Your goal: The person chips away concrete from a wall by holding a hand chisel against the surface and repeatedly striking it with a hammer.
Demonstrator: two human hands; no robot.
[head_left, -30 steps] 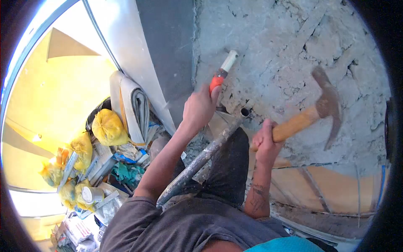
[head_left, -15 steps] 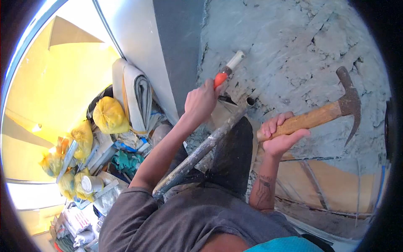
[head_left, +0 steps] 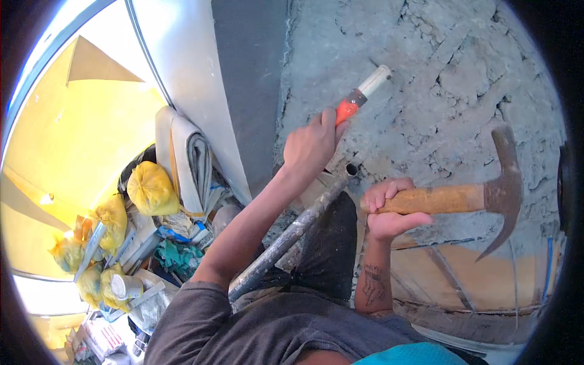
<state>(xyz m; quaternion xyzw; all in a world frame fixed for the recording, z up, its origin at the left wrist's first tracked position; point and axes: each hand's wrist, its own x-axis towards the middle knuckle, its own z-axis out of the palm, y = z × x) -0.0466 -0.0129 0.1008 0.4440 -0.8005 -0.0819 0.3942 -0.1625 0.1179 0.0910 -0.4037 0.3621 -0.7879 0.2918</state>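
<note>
Spreading from 12 to 3 o'clock, the rough grey surface (head_left: 426,36) gives the widest room for moving, and its straight edge meets a dark grey strip (head_left: 249,79) at 12 o'clock. At 4 o'clock, below the hammer (head_left: 456,198), runs the upper edge of the tan panel (head_left: 420,274). Nearer to the centre, the open mouth of a metal pipe (head_left: 292,234) sits between both hands; the pipe slopes down to about 7 o'clock.

The left arm reaches upward, and the left hand (head_left: 310,149) stands just above the centre with its back to the camera. Its fingers are closed around the orange grip of a pale-tipped tool (head_left: 363,95), which points to 1 o'clock. Whether this tip touches the surface, I cannot tell.

The right forearm stands upright; the right hand (head_left: 389,210), between 3 and 4 o'clock, has its fingers wrapped over the wooden handle, and the thumb is stretched along the lower side. The hammer lies almost level, its head at 3 o'clock and the curved claw downward.

At 8 o'clock, a white package (head_left: 103,336) carries reddish print, too small for reading.
</note>
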